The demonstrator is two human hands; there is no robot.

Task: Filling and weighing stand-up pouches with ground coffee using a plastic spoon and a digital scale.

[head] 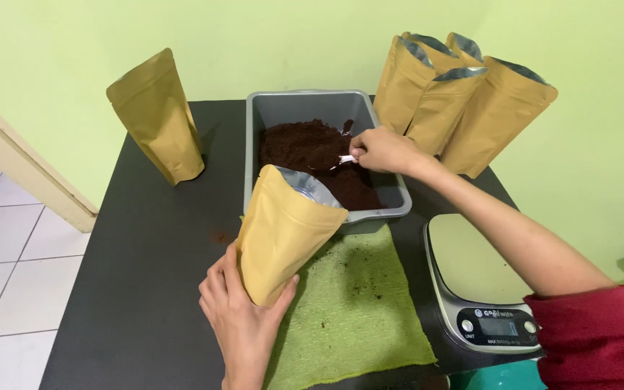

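My left hand [240, 314] grips the base of an open gold stand-up pouch [283, 231], tilted with its silver-lined mouth toward a grey tray [254, 130]. The tray holds dark brown ground powder [312, 148]. My right hand [384, 150] reaches over the tray's right side and holds a small metal spoon [342, 160] whose bowl is dug into the powder. The pouch stands on the edge of a green cloth [359, 303] on the black table [146, 245].
A sealed gold pouch [157, 115] stands at the back left. Several open gold pouches [464, 101] cluster at the back right against the green wall. A kitchen scale [478, 282] sits at the right front. Powder crumbs dot the cloth. Tiled floor lies to the left.
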